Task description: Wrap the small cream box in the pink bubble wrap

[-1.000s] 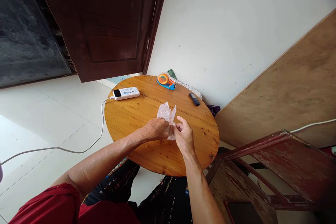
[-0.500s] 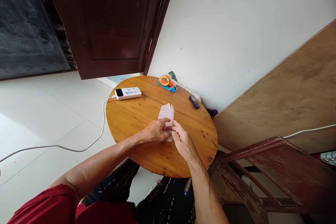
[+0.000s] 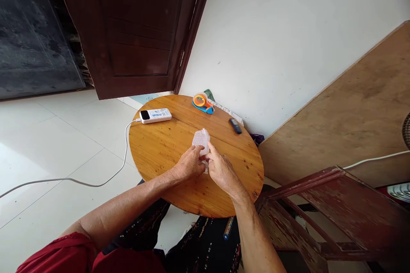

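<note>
A pinkish, translucent piece of bubble wrap (image 3: 200, 138) lies at the middle of the round wooden table (image 3: 166, 145), its far part showing beyond my fingers. My left hand (image 3: 190, 162) is closed on its left side, fingertips pressed onto the wrap. From the right, my right hand (image 3: 220, 168) grips its edge, with the index finger stretched along that edge. A small crumpled part of the wrap shows below, between the hands. Whether anything is inside the wrap cannot be made out.
At the table's back stands an orange and blue tape dispenser (image 3: 203, 103). A dark, blurred object (image 3: 235, 126) lies right of it. A white device (image 3: 156, 115) with a cable sits at the back left. A worn red wooden frame (image 3: 349, 204) stands at the right.
My right index finger has moved up along the wrap's right edge. The wrap's far part looks narrower and more folded in. The view has shifted slightly.
</note>
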{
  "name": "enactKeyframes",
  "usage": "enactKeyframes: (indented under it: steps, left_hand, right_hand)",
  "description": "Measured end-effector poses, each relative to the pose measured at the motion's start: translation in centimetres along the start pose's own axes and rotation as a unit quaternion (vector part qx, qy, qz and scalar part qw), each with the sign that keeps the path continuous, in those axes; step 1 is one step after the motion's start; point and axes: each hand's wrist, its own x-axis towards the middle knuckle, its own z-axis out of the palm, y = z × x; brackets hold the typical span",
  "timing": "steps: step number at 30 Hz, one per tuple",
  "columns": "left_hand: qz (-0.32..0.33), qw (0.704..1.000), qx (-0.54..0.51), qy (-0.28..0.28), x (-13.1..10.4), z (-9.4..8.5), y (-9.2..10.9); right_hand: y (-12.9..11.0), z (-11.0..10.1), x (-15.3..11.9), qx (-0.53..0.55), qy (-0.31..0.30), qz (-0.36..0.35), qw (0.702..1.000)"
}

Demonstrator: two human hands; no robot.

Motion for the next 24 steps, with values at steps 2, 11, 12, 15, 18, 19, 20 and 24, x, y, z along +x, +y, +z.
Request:
enactKeyframes:
  steps: [2,11,12,15,18,19,20,24]
  left_hand:
    - [-0.002,1.000,0.022,-0.008,0.0,0.0,0.0]
    - [-0.009,0.990,0.100,-0.097,1.6,-1.3,0.5]
    - [-0.008,0.989,0.107,-0.105,1.7,-1.3,0.5]
    - [-0.008,0.987,0.117,-0.110,2.0,-1.3,0.5]
    - [-0.004,0.987,0.123,-0.103,2.0,-1.2,0.5]
    - [-0.002,0.987,0.123,-0.104,2.0,-1.3,0.5]
    - [0.001,0.986,0.124,-0.108,2.1,-1.4,0.6]
    - [0.006,0.976,0.153,-0.157,2.6,-2.7,1.6]
  right_hand:
    - [0.9,0.0,0.1,0.078,0.007,0.018,0.997]
    - [5.2,1.3,0.8,0.316,0.141,0.270,0.899]
    - [5.4,1.6,1.2,0.337,0.126,0.291,0.886]
    - [5.9,2.2,2.6,0.373,0.096,0.314,0.868]
    - [6.3,2.2,3.9,0.389,0.074,0.310,0.864]
    - [6.4,2.1,4.2,0.394,0.067,0.310,0.863]
    - [6.5,2.0,4.4,0.399,0.061,0.310,0.861]
    - [6.7,1.5,4.5,0.417,0.041,0.304,0.855]
